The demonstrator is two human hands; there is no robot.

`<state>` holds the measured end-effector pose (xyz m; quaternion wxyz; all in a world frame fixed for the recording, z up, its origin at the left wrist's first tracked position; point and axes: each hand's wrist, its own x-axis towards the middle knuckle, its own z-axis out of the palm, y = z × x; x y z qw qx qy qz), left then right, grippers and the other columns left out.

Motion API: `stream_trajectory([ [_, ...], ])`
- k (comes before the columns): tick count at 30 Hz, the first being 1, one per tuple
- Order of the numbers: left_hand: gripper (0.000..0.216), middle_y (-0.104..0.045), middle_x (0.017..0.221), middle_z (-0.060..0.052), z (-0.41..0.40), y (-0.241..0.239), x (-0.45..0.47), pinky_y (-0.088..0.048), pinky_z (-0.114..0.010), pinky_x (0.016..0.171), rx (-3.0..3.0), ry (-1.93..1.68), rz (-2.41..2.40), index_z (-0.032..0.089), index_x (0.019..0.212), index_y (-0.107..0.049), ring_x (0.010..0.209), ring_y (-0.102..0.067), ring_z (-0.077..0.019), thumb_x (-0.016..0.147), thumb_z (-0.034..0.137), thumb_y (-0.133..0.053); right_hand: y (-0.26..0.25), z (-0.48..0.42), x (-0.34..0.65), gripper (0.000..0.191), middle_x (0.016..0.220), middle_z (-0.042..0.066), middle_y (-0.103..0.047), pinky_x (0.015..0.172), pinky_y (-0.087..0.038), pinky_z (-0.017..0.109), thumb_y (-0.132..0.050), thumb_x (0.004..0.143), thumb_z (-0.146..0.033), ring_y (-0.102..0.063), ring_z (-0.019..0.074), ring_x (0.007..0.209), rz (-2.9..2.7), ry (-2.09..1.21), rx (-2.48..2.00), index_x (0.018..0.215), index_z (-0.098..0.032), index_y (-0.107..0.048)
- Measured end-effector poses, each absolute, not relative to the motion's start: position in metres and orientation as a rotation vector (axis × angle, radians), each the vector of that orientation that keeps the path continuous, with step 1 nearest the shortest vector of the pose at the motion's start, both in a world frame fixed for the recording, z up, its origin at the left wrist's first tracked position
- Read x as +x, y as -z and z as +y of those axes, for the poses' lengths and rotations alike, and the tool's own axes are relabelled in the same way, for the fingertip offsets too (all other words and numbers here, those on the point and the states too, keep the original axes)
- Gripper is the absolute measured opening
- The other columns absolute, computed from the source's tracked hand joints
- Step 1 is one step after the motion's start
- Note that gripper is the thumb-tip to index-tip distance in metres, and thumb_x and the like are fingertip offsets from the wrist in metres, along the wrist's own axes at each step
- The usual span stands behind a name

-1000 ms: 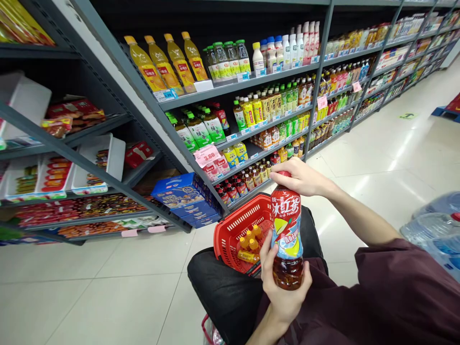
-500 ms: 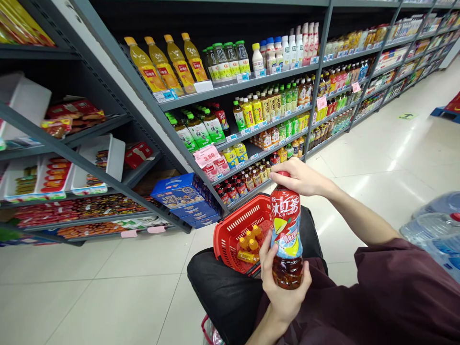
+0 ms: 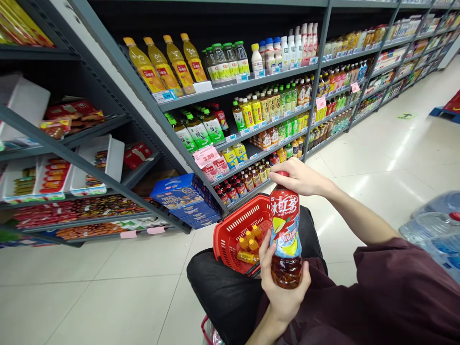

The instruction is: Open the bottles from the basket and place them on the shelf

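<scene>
A bottle of iced tea [image 3: 285, 230], with a red cap, a red and blue label and dark brown liquid, is held almost upright above my lap. My left hand [image 3: 282, 292] grips its lower part from below, thumb and fingers on opposite sides. Over the cap and neck, my right hand [image 3: 300, 177] is closed from the top; some of its fingers are hidden behind the bottle. Just beyond the bottle, a red shopping basket [image 3: 224, 235] stands on the floor between my knees. Several small orange-capped bottles [image 3: 247, 242] lie and stand inside it.
Shelves [image 3: 230, 88] of drinks run along the front and off to the right. Blue boxes [image 3: 179, 191] are stacked on the floor by the shelf end. Packaged snacks [image 3: 57, 172] fill the left rack. Large clear water bottles [image 3: 431, 223] stand at my right.
</scene>
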<state>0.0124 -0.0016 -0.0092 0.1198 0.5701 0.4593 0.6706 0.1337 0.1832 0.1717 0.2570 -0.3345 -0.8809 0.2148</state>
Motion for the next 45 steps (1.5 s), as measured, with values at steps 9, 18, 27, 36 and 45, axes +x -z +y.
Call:
stream_trajectory([
  [9,0.076,-0.05,0.152,-0.022,-0.002,0.012,0.013,-0.064,-0.048,0.095,1.637,-1.939,1.33,0.021,0.145,-0.049,0.125,-0.066,-0.0333,0.078,0.022,-0.085,-0.172,0.183,0.134,0.043,0.061,-0.002,-0.046,0.069,-0.024,0.023,-0.041,0.099,-0.039,-0.032,0.0035,0.06,-2.404,-0.561,-0.917,0.067,-0.012,-0.051],
  [18,0.077,-0.048,0.152,-0.023,-0.002,0.015,0.012,-0.064,-0.048,0.094,1.608,-1.932,1.311,0.021,0.145,-0.05,0.117,-0.07,-0.032,0.077,0.02,-0.086,-0.173,0.184,0.134,0.043,0.06,-0.002,-0.044,0.069,-0.024,0.024,-0.041,0.099,-0.038,-0.031,0.0036,0.06,-2.411,-0.547,-0.928,0.067,-0.012,-0.05],
  [27,0.095,-0.045,0.157,-0.019,-0.006,0.029,0.016,-0.067,-0.047,0.088,0.997,-1.766,0.895,0.034,0.156,-0.035,0.096,-0.077,-0.0284,0.076,0.028,-0.087,-0.172,0.184,0.134,0.043,0.058,-0.003,-0.037,0.064,-0.022,0.025,-0.038,0.1,-0.037,-0.024,0.0026,0.055,-2.395,-0.441,-0.942,0.063,-0.013,-0.037],
  [36,0.054,-0.078,0.119,-0.004,-0.009,0.008,0.005,-0.058,-0.02,0.098,0.421,-1.376,0.228,0.036,0.131,-0.072,0.115,-0.072,-0.0159,0.079,0.033,-0.087,-0.169,0.186,0.136,0.044,0.052,-0.004,-0.031,0.056,-0.021,0.022,-0.045,0.094,-0.032,-0.02,0.002,0.053,-2.298,-0.453,-0.76,0.055,-0.013,-0.036],
  [45,0.064,-0.059,0.152,-0.007,-0.003,0.004,-0.002,-0.048,-0.001,0.085,0.171,-1.143,-0.087,0.023,0.136,-0.068,0.135,-0.06,-0.0084,0.089,0.066,-0.068,-0.173,0.182,0.134,0.047,0.048,-0.005,-0.028,0.051,-0.022,0.019,-0.049,0.092,-0.028,-0.02,0.0005,0.049,-2.245,-0.459,-0.548,0.05,-0.013,-0.036],
])
